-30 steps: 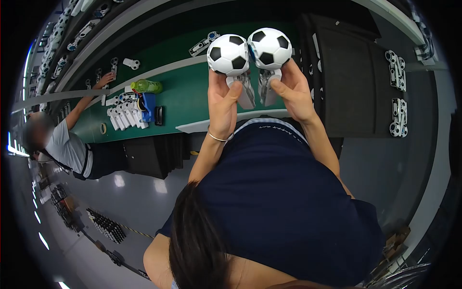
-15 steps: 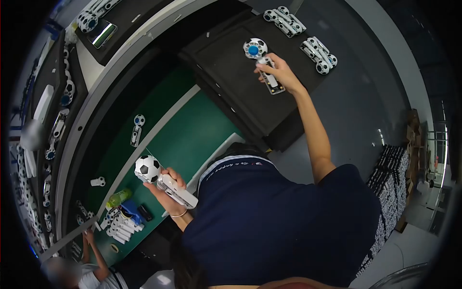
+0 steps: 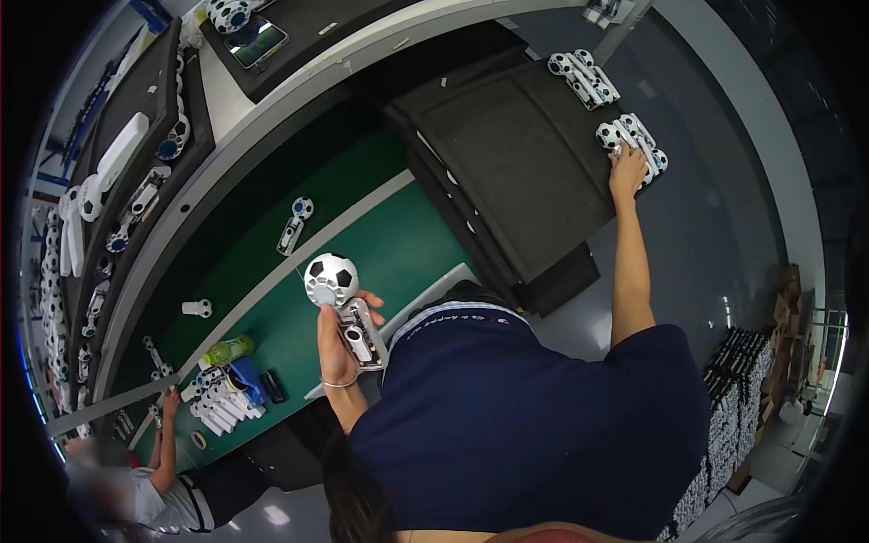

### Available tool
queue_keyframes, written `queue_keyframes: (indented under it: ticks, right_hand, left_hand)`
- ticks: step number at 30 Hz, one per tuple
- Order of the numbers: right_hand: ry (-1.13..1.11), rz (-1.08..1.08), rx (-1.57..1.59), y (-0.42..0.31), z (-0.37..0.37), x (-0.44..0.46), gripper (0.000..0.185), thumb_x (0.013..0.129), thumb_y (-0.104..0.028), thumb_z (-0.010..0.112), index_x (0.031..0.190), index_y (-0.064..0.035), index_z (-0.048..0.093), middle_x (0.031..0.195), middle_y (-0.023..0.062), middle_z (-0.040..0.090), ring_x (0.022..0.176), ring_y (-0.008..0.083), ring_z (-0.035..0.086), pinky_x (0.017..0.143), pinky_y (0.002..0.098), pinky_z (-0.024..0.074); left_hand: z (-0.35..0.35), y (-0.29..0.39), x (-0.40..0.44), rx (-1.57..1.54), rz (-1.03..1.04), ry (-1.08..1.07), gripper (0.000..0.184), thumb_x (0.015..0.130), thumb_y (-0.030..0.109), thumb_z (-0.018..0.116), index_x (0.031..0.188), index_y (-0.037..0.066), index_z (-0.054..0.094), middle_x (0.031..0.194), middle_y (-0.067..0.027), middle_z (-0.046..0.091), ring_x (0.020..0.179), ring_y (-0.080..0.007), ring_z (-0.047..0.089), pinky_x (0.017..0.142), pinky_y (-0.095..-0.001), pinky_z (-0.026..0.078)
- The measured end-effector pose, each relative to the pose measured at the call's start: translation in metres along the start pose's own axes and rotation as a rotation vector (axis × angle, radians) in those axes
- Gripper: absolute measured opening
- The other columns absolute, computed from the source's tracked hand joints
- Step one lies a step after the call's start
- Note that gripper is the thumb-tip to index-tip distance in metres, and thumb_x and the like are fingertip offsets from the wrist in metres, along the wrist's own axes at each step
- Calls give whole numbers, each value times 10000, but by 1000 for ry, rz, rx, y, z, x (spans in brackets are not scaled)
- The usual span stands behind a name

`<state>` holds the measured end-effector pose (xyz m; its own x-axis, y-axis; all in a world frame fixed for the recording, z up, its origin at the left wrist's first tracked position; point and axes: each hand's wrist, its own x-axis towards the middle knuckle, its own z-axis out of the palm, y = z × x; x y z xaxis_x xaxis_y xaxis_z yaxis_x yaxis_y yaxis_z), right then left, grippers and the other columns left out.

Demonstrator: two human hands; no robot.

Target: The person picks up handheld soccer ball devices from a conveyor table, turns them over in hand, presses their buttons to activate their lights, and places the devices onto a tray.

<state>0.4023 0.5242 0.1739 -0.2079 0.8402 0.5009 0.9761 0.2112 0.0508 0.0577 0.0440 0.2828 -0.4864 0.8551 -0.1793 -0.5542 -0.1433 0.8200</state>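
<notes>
My left hand [image 3: 337, 353] is closed around a white handheld device with a soccer-ball head [image 3: 331, 279]. Its handle [image 3: 360, 337] faces up with the inner parts bare, and the thumb lies along the handle's side. Far out on the right, my right hand [image 3: 626, 174] is on a group of similar soccer-ball devices [image 3: 644, 136] lying side by side on the black padded surface [image 3: 516, 163]. Its fingertips are bent down at one of them; the hand partly hides that device, and whether it is gripped does not show.
Another device group [image 3: 584, 80] lies beyond. On the green bench [image 3: 398, 226] are a single device [image 3: 294, 226], a green bottle [image 3: 228, 350] and a heap of white parts [image 3: 222, 403]. A co-worker [image 3: 172, 480] is at lower left. Stacked devices [image 3: 724, 416] stand at right.
My right hand has moved outward from above the black surface to the device group, and the open device it held is no longer in plain view. My left hand has turned its device, exposing the handle's inside.
</notes>
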Motion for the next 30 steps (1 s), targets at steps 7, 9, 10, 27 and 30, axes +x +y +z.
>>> queue_keyframes:
  ticks: [7,9,10,27,30]
  right_hand:
    - [-18,-253,119,25,1,4,387,841,-292,591,1149,-63,540,954,158,571,910,329,526,788,422,414]
    - [-6,-277,161,26,2,4,419,834,-270,607,1181,-48,533,996,167,579,938,350,520,813,433,410]
    - [-58,-260,207,30,8,7,437,826,-251,622,1203,-52,528,1012,168,582,942,356,520,835,433,407]
    - [-1335,-664,1471,-234,-188,-44,310,791,-141,690,1057,-12,599,920,72,641,878,105,585,784,242,450]
    - [-1292,-510,1329,-190,-176,-3,215,780,-134,703,934,-5,628,833,46,644,737,71,588,654,213,456]
  left_hand:
    - [-2,-13,-3,66,-191,117,480,972,401,341,1018,-30,547,876,-148,629,695,-180,619,646,-278,515]
    - [-2,-12,1,38,-215,123,453,970,384,357,1011,-22,552,867,-139,635,692,-180,627,645,-273,518]
    - [-5,-12,3,-23,-235,96,408,960,357,414,1022,-26,539,869,-129,634,705,-160,640,636,-253,535]
    - [81,-17,86,241,-399,-201,695,945,554,239,1450,174,-52,1014,-180,583,745,-197,616,647,-305,520]
    - [58,-13,100,530,-197,-346,588,981,426,299,1436,79,162,1118,-140,584,856,-185,627,735,-270,482]
